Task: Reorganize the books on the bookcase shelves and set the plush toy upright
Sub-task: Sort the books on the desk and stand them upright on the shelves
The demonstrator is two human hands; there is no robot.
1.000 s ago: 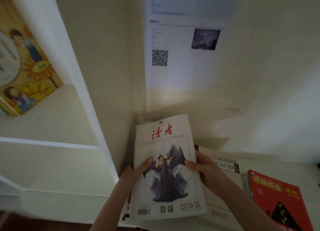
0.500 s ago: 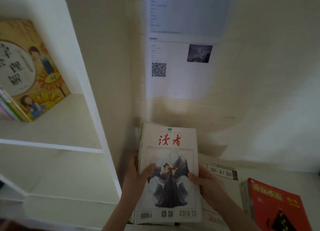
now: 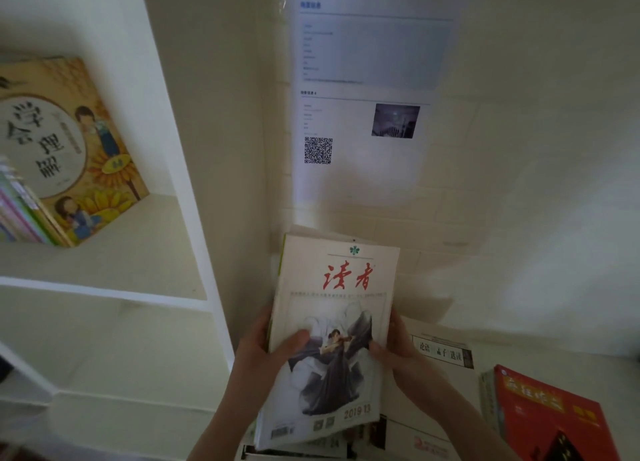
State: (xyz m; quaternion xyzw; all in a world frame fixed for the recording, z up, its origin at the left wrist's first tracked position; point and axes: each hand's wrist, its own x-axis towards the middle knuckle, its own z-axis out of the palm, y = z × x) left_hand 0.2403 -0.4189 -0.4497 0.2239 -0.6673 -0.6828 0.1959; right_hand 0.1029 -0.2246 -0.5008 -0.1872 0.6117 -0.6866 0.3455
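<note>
Lower centre, left hand (image 3: 265, 351) and right hand (image 3: 401, 351) apart, each gripping a side of the magazine (image 3: 334, 322), fingers hidden behind, pile (image 3: 329, 445) beneath mostly covered, red book (image 3: 554, 422) cut off lower right, picture book (image 3: 72, 149) leaning upper left, wall sheet (image 3: 363, 114) unreadable.

Mag stack (image 3: 332, 339) right of bookcase panel (image 3: 194, 218) (leaning books (image 3: 69, 149) on shelf (image 3: 114, 266) left), another book (image 3: 550, 415) far right.

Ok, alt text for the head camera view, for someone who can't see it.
The left hand and right hand grip a stack of magazines beside a white bookcase. A sunflower-cover book leans on its shelf; a red book lies at right.
</note>
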